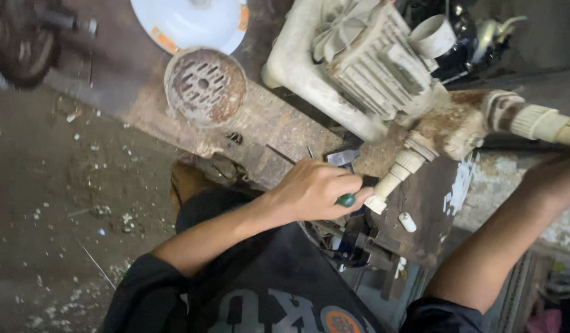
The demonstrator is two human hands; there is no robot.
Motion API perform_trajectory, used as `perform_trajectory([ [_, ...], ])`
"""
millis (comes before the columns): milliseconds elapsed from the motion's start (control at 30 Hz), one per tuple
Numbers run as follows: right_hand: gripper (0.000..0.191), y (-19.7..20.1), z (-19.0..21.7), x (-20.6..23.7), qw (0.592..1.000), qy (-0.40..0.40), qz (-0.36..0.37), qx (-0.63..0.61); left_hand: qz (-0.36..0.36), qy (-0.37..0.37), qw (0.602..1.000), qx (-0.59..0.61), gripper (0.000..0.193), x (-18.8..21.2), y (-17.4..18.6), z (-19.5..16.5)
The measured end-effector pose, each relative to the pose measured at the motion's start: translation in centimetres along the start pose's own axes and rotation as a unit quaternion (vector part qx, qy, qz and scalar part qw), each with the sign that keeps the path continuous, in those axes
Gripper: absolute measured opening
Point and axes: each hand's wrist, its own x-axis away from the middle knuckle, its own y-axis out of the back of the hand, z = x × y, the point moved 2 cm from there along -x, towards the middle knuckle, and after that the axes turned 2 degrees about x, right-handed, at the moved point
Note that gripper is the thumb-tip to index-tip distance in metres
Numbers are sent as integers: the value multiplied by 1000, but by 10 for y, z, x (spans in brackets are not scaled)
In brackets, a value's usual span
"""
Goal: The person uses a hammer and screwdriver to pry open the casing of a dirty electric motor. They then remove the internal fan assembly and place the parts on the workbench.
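gritty workshop floor and rusty workbench (279, 132) seen from above. left hand (313, 191) clenched round green-handled tool (346, 200), likely screwdriver; shaft hidden beyond fist. just past grip, cream pipe fitting (399, 172) is met, threaded into rusty pump body (454, 123) with pale ribbed motor (371, 61) above. rusty round grille (205, 86) already lies detached, well left of grip, white disc (189, 21) beyond it. right hand (559, 179) mostly out of frame; grip cannot be told. judged: partly stripped, fitting not yet removed.
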Motion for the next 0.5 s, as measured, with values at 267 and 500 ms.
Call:
perform_trajectory([
  [267,37,-29,51,44,997,36,-61,24,7,-6,1000,-17,40,11,32,11],
  [500,34,-43,60,27,999,1,-25,34,-84,10,996,-3,41,-12,81,4],
])
